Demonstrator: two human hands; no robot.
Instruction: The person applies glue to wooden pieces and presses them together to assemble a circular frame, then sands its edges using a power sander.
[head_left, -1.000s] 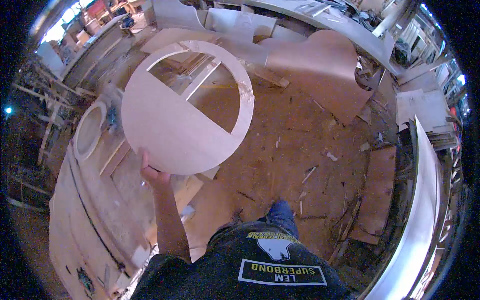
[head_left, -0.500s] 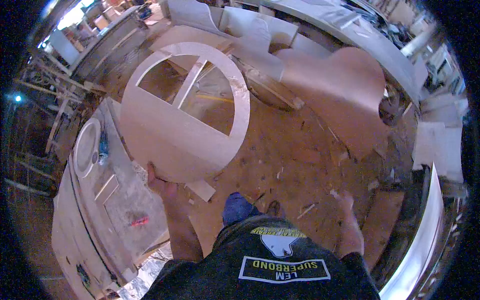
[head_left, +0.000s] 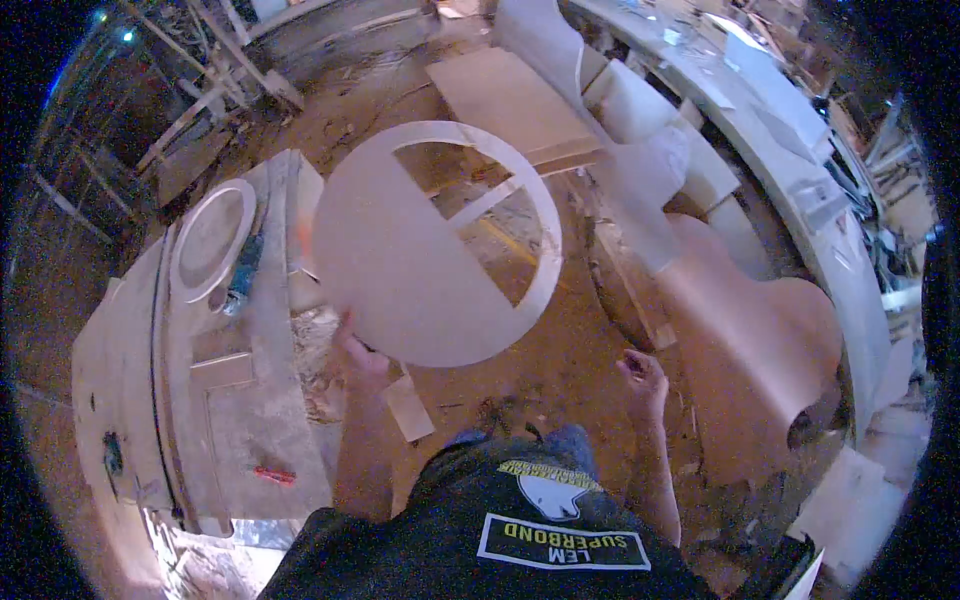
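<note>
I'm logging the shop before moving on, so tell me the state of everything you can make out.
Round panel: held up, two openings cut through it.
Left hand: closed on the panel's edge.
Right hand: partly curled, no held thing visible.
Ring-shaped piece: lying on the workbench.
Blue-green object: lying beside the ring.
Red object: lying on the workbench.

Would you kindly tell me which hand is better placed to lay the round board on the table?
Probably the left hand: it grips the round board at its near edge and is closer to the table, while the right hand is apart from both.
</note>
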